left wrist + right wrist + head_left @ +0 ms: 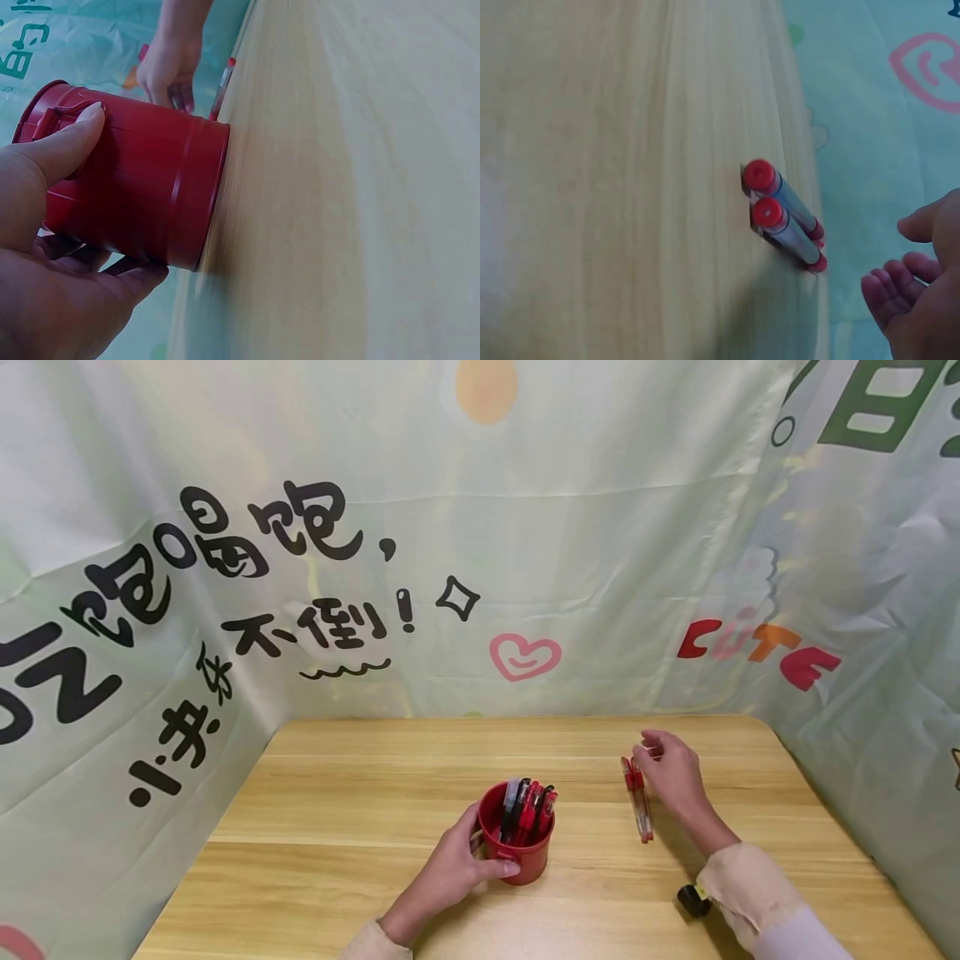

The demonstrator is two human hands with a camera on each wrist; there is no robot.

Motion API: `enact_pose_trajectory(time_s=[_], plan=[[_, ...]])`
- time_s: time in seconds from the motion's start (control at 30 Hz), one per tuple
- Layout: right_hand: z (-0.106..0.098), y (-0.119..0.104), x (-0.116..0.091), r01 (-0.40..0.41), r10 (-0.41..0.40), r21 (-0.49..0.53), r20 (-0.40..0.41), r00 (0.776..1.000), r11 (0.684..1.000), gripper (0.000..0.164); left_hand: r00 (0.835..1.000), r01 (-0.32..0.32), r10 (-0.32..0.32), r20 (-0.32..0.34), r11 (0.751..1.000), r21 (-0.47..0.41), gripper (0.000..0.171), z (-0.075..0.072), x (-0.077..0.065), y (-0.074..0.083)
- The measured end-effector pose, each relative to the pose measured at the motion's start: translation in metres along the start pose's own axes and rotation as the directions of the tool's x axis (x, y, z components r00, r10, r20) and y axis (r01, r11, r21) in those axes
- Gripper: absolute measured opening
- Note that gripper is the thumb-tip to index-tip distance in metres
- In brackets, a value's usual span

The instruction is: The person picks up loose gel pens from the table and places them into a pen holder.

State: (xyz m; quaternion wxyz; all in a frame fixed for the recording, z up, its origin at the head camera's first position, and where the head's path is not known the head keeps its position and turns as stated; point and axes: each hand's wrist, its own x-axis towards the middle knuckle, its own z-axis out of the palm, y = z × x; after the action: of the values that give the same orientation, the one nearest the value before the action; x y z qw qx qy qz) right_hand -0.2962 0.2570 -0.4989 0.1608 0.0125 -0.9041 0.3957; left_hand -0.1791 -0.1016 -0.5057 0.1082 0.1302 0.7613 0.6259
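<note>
My left hand [450, 868] grips a red metal cup [527, 865] around its side, the thumb lying by the small handle in the left wrist view. Upright on the wooden table, the cup holds several red, black and clear pens [528, 814] that lean to the right. Two red-capped pens [639, 806] lie side by side to the right of the cup. Beside their far ends hovers my right hand [675, 775], its fingers loosely bent around nothing. The right wrist view shows the same pens [795, 204] apart from the right hand's fingers [906, 285].
The wooden table [337, 793] ends at a printed cloth backdrop [600, 568], which also closes off both sides. A small black object [693, 900] with a yellowish patch is at the right sleeve cuff [750, 893].
</note>
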Motion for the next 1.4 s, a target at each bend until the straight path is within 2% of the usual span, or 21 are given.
enact_pose_trajectory(time_s=[0.2, 0.4, 0.57, 0.77, 0.9, 1.03, 1.07, 1.2, 1.4], plan=[[0.000, 0.005, 0.007, -0.043, 0.047, -0.055, 0.075, 0.996, 0.998, 0.044, 1.000, -0.001, 0.001, -0.001, 1.000, 0.003, 0.095, 0.000, 0.000, 0.000], [0.002, 0.009, 0.012, -0.101, 0.120, -0.130, 0.148, 0.982, 0.986, 0.046, 1.000, -0.001, 0.001, 0.001, 1.000, 0.001, 0.094, 0.001, 0.000, 0.000], [0.003, 0.012, 0.015, -0.122, 0.152, -0.165, 0.182, 0.971, 0.979, 0.045, 1.000, 0.011, -0.011, 0.004, 1.000, -0.005, 0.094, 0.001, 0.001, 0.001], [0.007, 0.013, 0.018, -0.113, 0.154, -0.210, 0.190, 0.970, 0.971, 0.044, 1.000, 0.016, -0.016, 0.000, 1.000, 0.005, 0.095, 0.001, 0.001, 0.001], [0.008, 0.012, 0.021, -0.101, 0.150, -0.249, 0.189, 0.970, 0.963, 0.038, 1.000, 0.015, -0.015, 0.002, 1.000, 0.003, 0.095, 0.001, 0.001, 0.001], [0.009, 0.009, 0.024, -0.081, 0.137, -0.257, 0.205, 0.969, 0.963, 0.018, 1.000, 0.020, -0.020, -0.004, 1.000, 0.008, 0.096, 0.001, 0.000, 0.001], [0.009, 0.009, 0.025, -0.077, 0.134, -0.257, 0.212, 0.968, 0.963, 0.019, 1.000, 0.022, -0.022, -0.005, 1.000, 0.010, 0.096, 0.001, 0.000, 0.001], [0.008, 0.007, 0.029, -0.068, 0.136, -0.266, 0.246, 0.960, 0.962, 0.041, 1.000, 0.027, -0.027, -0.006, 1.000, 0.006, 0.096, 0.000, 0.000, 0.001], [0.006, 0.006, 0.031, -0.072, 0.152, -0.270, 0.289, 0.945, 0.960, 0.044, 1.000, 0.025, -0.025, -0.001, 1.000, 0.003, 0.096, 0.000, 0.000, 0.001]])
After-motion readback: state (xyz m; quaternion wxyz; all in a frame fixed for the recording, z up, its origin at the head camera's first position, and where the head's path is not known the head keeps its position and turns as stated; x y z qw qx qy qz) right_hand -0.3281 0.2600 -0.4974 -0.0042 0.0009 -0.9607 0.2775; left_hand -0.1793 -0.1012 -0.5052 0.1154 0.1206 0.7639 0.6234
